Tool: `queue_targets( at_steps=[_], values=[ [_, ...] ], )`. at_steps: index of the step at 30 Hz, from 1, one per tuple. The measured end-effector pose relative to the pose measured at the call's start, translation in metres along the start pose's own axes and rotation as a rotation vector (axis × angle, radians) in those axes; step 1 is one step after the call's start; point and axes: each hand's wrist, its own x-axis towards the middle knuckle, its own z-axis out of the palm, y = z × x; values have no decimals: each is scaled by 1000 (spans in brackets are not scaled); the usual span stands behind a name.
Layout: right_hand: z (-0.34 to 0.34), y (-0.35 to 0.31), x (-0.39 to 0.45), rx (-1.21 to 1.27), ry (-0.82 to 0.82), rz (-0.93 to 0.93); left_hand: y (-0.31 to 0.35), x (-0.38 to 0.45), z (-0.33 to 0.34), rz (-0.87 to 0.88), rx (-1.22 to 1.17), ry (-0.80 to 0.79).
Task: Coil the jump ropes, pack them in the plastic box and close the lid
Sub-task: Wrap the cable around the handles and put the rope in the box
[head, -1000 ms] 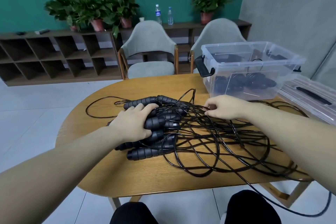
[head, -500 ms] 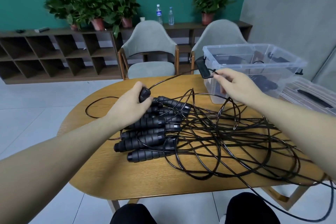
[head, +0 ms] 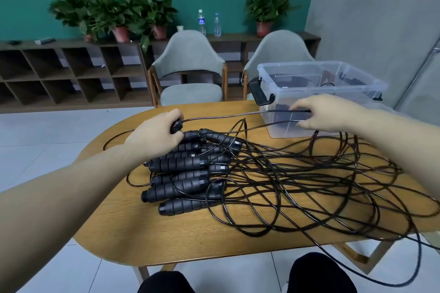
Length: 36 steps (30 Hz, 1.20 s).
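Left hand (head: 156,134) is gripping one black jump-rope handle (head: 176,125); right hand (head: 326,113) is pinching its taut cord (head: 221,116). Remaining jump ropes (head: 238,173) are lying tangled on the counter (head: 166,233), beside the lidless plastic box (head: 319,83).

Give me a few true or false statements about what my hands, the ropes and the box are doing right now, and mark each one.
1. The left hand grips a black handle. True.
2. The plastic box has its lid on. False: it is open on top.
3. The right hand holds a stretch of cord. True.
4. The tangled ropes lie on the floor. False: most lie on the table.
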Motion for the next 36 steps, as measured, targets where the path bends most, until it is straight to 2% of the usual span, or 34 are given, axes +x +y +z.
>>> queue_targets(
  at_steps=[3, 6, 13, 15, 19, 22, 25, 30, 36],
  values=[
    [-12, 7, -4, 32, 133, -58, 2, 3, 1, 4, 9, -11],
    [-31, 11, -6, -54, 247, -78, 9, 7, 5, 19, -4, -10],
    [-41, 4, -9, -441, 60, -106, 10, 12, 16, -7, 53, -96],
    [-40, 9, -8, -337, 117, -78, 12, 13, 17, -10, 64, -114],
    [-40, 20, -5, 178, 235, 3, 16, 19, 18, -31, 11, -103],
    [-45, 18, -9, 415, 264, 54, 20, 27, 20, -59, 1, -147],
    [-50, 20, -12, 471, 301, 43, 22, 34, 26, -51, 33, -192],
    [-48, 25, -15, 510, 269, 20, 26, 49, 46, 5, 161, -206],
    [-38, 38, -14, 607, 259, 35, 32, 67, 65, 6, 189, -250]
  ],
)
